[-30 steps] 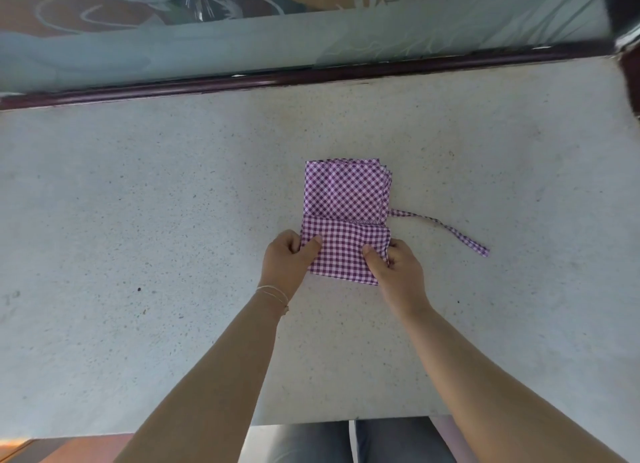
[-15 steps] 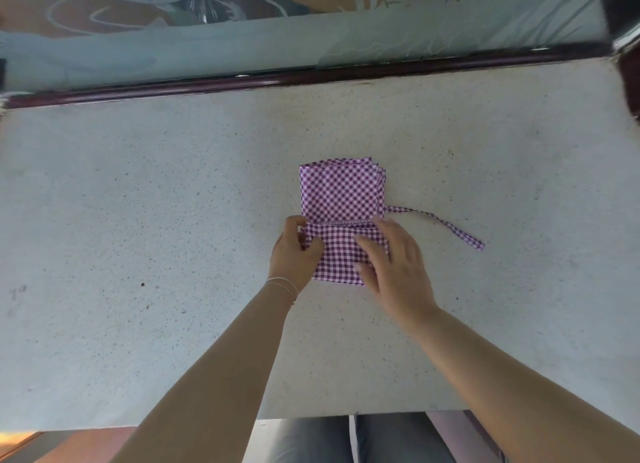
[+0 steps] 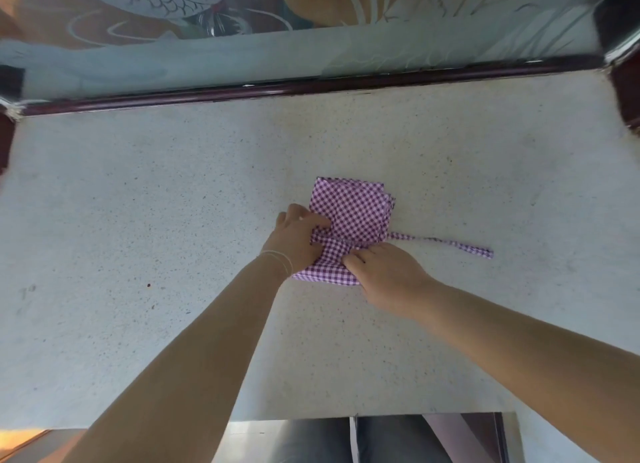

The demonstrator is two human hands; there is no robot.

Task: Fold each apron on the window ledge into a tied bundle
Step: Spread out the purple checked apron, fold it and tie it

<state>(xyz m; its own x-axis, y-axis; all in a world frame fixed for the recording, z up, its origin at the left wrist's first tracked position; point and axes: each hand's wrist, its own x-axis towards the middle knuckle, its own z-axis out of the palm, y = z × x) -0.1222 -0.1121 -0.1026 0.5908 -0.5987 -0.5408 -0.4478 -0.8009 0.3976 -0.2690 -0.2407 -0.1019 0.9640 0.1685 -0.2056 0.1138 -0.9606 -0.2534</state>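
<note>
head view, left to right: a pale speckled window ledge (image 3: 138, 220) spreads across the frame, backed by a dark window frame rail (image 3: 311, 86) and frosted glass (image 3: 242, 54) etched with fish scales and leaves. no writing or label can be read anywhere.

the left hand (image 3: 298, 239), with a thin bracelet (image 3: 278, 258) at the wrist, lies against the left edge of the folded purple gingham apron (image 3: 349, 216); its thumb lies on the cloth and the fingers look tucked under the fold, pinching it, though the cloth hides them. the apron sits right of the ledge's centre, a compact packet folded several times, its long axis running from the person toward the glass, the near flap turned up over the far part. the right hand (image 3: 388, 275) covers the packet's near right corner, fingers fairly straight and pressing flat on the flap.

a strap (image 3: 446, 244) of the same cloth trails from the packet's right side, lying flat and pointing right. grey trousers (image 3: 346, 438) show below the ledge's near edge.
</note>
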